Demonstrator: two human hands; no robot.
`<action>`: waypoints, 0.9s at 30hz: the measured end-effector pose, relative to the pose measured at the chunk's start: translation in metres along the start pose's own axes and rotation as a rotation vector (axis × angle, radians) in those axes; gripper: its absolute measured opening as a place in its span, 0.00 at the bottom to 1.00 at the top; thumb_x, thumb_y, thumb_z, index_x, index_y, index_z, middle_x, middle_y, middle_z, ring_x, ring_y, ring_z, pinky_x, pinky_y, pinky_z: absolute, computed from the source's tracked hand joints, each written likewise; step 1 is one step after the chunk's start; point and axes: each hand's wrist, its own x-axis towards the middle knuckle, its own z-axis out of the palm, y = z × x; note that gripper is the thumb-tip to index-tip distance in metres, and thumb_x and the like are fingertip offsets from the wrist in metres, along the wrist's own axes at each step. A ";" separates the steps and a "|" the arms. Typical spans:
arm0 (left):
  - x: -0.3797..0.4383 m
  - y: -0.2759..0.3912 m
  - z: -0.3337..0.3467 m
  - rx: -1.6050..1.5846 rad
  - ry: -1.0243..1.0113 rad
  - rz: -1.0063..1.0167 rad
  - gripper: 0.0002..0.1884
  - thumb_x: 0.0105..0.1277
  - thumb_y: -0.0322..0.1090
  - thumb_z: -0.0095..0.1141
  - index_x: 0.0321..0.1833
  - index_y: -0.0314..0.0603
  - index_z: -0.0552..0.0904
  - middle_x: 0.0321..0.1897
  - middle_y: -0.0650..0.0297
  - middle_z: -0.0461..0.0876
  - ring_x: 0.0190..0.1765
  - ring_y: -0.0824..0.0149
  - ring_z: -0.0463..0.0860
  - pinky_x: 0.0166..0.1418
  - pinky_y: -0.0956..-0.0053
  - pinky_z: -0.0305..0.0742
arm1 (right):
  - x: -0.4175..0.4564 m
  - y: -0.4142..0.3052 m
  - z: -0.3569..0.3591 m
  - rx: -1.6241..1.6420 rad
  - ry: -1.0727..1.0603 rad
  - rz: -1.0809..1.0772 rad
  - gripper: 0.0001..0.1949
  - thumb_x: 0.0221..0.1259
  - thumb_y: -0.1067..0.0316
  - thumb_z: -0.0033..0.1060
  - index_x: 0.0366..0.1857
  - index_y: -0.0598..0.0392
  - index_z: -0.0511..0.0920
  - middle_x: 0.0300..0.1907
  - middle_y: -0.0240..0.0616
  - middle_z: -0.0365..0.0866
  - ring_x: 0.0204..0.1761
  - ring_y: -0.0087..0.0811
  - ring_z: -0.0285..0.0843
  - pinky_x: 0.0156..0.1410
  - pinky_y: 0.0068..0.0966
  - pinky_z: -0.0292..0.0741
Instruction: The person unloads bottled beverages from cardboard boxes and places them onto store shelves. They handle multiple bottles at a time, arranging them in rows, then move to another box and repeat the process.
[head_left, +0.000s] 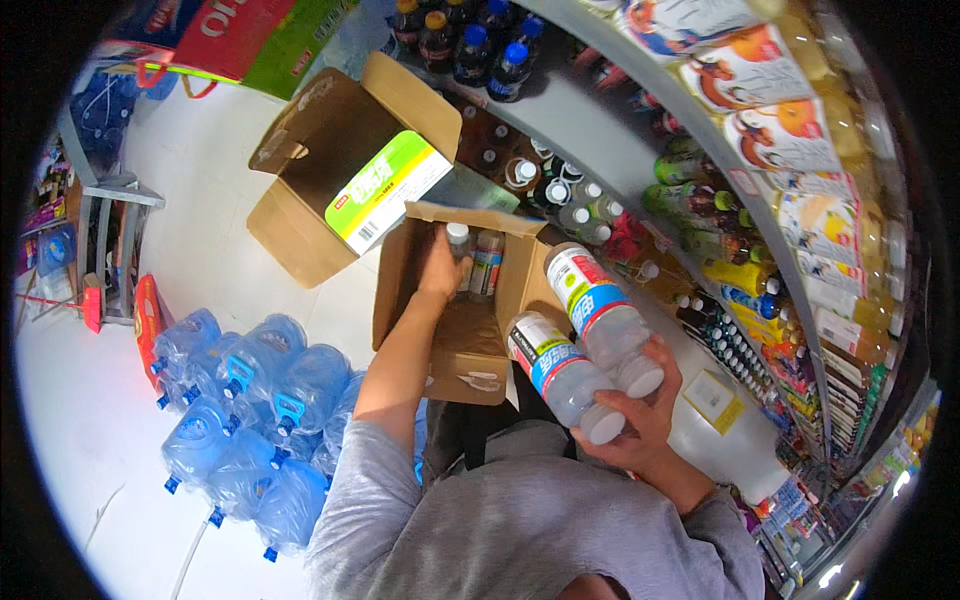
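My left hand (442, 268) reaches into an open cardboard box (469, 334) and grips a clear plastic bottle (458, 234) near its white cap. Another labelled bottle (487, 264) stands beside it inside the box. To the right of the box, my right hand (637, 420) holds two clear bottles by their white-capped ends. One is the upper bottle (600, 307), the other the lower bottle (559, 375); both have blue, white and green labels and tilt with their bases pointing away from me.
A second open cardboard box (322, 127) with a green printed flap lies beyond. Shelves (555, 112) of drink bottles curve along the right. Several blue water jugs (247, 442) in plastic wrap cover the floor at left, near a red broom (91, 304).
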 end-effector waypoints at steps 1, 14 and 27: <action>-0.018 0.034 -0.021 -0.039 -0.023 -0.013 0.37 0.51 0.33 0.67 0.64 0.36 0.63 0.59 0.48 0.69 0.60 0.45 0.71 0.61 0.60 0.69 | -0.003 -0.004 -0.009 0.002 0.034 0.007 0.25 0.31 0.60 0.79 0.40 0.43 0.77 0.66 0.54 0.51 0.69 0.62 0.50 0.67 0.57 0.58; -0.147 0.239 -0.111 -1.333 0.150 0.352 0.38 0.54 0.42 0.64 0.67 0.41 0.63 0.52 0.53 0.77 0.50 0.61 0.78 0.55 0.67 0.75 | -0.079 -0.051 -0.143 0.216 0.478 -0.020 0.22 0.30 0.61 0.77 0.36 0.48 0.80 0.65 0.57 0.56 0.68 0.58 0.55 0.69 0.51 0.56; -0.246 0.422 0.015 -1.222 -0.506 0.680 0.44 0.54 0.51 0.64 0.70 0.43 0.57 0.49 0.52 0.74 0.44 0.62 0.80 0.45 0.70 0.79 | -0.248 -0.067 -0.338 -0.063 0.830 0.040 0.23 0.34 0.62 0.78 0.40 0.52 0.82 0.64 0.51 0.58 0.65 0.44 0.59 0.68 0.39 0.58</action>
